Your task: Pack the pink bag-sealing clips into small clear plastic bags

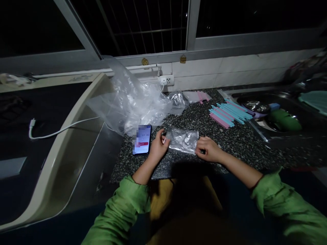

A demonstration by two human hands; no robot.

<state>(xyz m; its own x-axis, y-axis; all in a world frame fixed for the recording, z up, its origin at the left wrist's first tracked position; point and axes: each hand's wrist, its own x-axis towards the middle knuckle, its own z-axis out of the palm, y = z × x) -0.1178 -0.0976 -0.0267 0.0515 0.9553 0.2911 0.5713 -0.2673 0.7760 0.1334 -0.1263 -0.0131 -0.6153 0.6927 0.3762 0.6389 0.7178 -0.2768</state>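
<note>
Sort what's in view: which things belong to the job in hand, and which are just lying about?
Job in hand:
clear bag, between the left hand and right hand
pink and blue strips, perhaps
plastic heap, perhaps

Likely just lying about:
phone, beside the left hand
white cable
sink, off to the right

A phone with a lit screen lies on the speckled table. To the left, a white cable trails over an appliance's dark top. A plug sits in the wall socket below a barred window. To the right, the sink holds something green and something shiny.
</note>
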